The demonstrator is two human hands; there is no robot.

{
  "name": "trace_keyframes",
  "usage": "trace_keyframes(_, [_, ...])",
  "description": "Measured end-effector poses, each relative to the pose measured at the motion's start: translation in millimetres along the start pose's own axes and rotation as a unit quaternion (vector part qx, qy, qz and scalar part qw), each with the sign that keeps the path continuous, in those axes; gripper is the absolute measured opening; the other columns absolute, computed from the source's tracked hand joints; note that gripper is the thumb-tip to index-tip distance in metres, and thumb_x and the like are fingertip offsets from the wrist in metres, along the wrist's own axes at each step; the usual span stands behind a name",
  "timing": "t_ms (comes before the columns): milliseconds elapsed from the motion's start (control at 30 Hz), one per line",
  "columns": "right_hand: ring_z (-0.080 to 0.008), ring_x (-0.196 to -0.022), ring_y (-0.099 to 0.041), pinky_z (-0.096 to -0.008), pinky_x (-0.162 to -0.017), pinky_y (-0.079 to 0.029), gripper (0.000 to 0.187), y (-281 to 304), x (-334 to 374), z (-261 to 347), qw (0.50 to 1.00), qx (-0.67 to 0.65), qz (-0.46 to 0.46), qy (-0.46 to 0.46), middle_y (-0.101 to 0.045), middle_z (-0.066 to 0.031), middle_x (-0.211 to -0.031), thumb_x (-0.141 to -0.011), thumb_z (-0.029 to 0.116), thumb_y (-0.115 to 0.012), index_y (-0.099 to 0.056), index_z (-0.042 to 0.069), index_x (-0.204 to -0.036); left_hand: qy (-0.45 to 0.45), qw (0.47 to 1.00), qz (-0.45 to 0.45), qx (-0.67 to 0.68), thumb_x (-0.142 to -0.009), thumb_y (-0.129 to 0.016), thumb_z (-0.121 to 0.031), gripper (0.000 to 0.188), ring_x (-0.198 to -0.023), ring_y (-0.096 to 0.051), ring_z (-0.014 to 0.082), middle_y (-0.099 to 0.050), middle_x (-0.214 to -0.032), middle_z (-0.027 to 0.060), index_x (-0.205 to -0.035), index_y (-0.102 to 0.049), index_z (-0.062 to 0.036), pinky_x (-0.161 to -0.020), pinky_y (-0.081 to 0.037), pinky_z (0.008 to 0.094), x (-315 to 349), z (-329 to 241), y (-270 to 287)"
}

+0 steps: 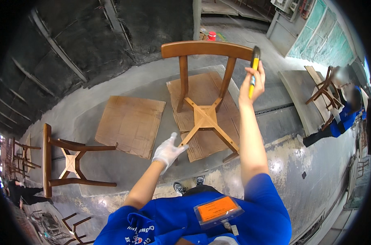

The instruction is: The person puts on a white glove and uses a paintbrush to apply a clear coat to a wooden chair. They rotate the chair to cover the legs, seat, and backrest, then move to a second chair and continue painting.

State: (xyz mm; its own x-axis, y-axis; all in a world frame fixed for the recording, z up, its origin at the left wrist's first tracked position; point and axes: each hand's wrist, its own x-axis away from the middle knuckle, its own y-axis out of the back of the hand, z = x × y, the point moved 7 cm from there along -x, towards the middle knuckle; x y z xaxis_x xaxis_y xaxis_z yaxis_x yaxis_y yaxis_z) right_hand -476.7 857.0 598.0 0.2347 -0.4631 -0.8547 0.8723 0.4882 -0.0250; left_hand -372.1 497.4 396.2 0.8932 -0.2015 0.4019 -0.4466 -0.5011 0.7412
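A brown wooden chair frame [205, 116] without a seat stands in front of me, its curved back rail on the far side and a pale cross brace in the middle. My right hand [253, 83], bare, is wrapped round a yellow-handled brush [254, 64] with a dark head, raised at the right end of the back rail. Whether the brush touches the rail, I cannot tell. In a whitish glove, my left hand [168, 152] reaches the near left corner of the frame. Its thumb and fingers are stretched apart, with the fingertips at the wood.
Cardboard sheets [130, 125] lie under and beside the chair. Another seatless chair frame [71, 161] is at the left. To the right, a co-worker in blue [345, 120] is beside a platform [298, 96] with a chair. A red container [211, 36] stands behind the chair.
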Motion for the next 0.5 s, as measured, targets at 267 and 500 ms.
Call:
trace_keyframes(267, [-0.0113, -0.088, -0.068, -0.03, -0.078, -0.054, 0.02, -210, 87, 81, 0.823, -0.451, 0.139, -0.315, -0.073, -0.011, -0.127, -0.095, 0.008, -0.06, -0.075, 0.004, -0.108, 0.196, 0.937, -0.131, 0.257, -0.096, -0.071, -0.032, 0.056, -0.123, -0.067, 0.0356, -0.071, -0.131, 0.0215, -0.144, -0.057, -0.0081, -0.098, -0.053, 0.0403, 84, 229, -85])
trace_keyframes(500, [-0.0332, -0.131, -0.065, -0.0433, -0.11, -0.051, 0.016, -159, 45, 31, 0.936, -0.304, 0.136, -0.112, -0.072, -0.0208, -0.131, -0.078, -0.008, -0.071, -0.076, 0.008, -0.08, 0.322, 0.932, 0.091, 0.142, -0.097, -0.069, -0.025, 0.044, -0.109, -0.072, 0.0298, -0.073, -0.121, 0.0151, -0.137, -0.063, -0.009, -0.089, -0.057, 0.0387, 196, 366, -188])
